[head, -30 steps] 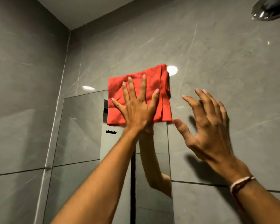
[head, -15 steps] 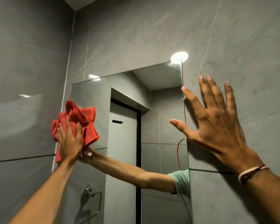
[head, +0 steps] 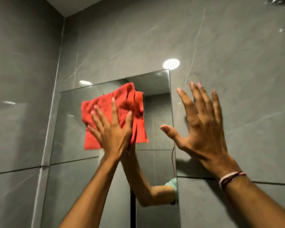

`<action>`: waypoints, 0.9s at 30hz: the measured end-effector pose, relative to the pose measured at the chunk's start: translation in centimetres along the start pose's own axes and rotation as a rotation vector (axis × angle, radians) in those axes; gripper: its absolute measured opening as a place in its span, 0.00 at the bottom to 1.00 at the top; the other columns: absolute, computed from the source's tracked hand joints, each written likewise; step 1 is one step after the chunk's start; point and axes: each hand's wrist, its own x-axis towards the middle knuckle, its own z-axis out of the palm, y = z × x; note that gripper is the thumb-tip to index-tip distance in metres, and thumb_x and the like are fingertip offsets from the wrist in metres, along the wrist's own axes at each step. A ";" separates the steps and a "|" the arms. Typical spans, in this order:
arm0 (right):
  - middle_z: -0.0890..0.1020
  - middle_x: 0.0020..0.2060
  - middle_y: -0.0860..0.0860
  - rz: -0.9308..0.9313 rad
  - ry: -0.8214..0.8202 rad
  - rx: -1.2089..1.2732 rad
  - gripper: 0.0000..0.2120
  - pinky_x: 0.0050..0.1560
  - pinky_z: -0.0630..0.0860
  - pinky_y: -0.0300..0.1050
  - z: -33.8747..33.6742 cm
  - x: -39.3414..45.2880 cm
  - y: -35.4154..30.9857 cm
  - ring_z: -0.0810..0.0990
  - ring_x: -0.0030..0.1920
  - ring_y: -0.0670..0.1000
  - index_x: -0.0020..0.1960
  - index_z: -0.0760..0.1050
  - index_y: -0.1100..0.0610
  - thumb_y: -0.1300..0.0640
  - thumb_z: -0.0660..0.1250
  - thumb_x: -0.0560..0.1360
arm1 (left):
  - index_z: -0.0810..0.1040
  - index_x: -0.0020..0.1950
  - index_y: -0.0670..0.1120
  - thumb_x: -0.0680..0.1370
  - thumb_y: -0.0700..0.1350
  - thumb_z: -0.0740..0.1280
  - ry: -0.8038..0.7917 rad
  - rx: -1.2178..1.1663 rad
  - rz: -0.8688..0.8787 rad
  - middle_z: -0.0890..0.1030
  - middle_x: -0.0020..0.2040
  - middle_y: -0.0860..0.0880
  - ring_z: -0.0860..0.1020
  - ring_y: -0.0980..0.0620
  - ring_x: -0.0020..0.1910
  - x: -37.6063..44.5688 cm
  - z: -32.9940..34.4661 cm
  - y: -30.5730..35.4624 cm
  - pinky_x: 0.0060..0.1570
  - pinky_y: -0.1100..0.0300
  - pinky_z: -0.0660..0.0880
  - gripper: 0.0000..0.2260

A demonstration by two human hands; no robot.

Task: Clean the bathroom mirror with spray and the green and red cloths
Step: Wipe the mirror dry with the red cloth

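Observation:
A frameless mirror (head: 67,125) hangs on the grey tiled wall. The red cloth (head: 104,106) lies spread against its upper middle, and my left hand (head: 112,130) presses flat on the cloth with the fingers splayed. My right hand (head: 202,127) rests open, fingers apart, on the tile just right of the mirror's right edge, holding nothing. Its wrist carries a pink and dark band. The mirror shows my reflected arm and a teal sleeve. No spray bottle or green cloth is in view.
Grey tiled walls (head: 237,63) meet in a corner at the left of the mirror. A chrome shower head (head: 280,0) pokes in at the top right. A ceiling light's glare (head: 171,64) sits on the tile above the mirror's top right corner.
My left hand has swept the red cloth from the mirror's left edge up and right to its upper middle, and the cloth has flattened out. My right hand stays on the tile.

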 end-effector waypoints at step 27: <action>0.63 0.80 0.64 -0.041 -0.058 0.121 0.44 0.81 0.51 0.70 -1.0 -7.6 -2.8 0.60 0.82 0.63 0.80 0.62 0.51 0.25 0.58 0.74 | 0.51 0.83 0.57 0.84 0.60 0.47 -0.308 0.089 0.366 0.45 0.85 0.42 0.48 0.35 0.83 -34.5 0.1 -6.8 0.77 0.30 0.47 0.27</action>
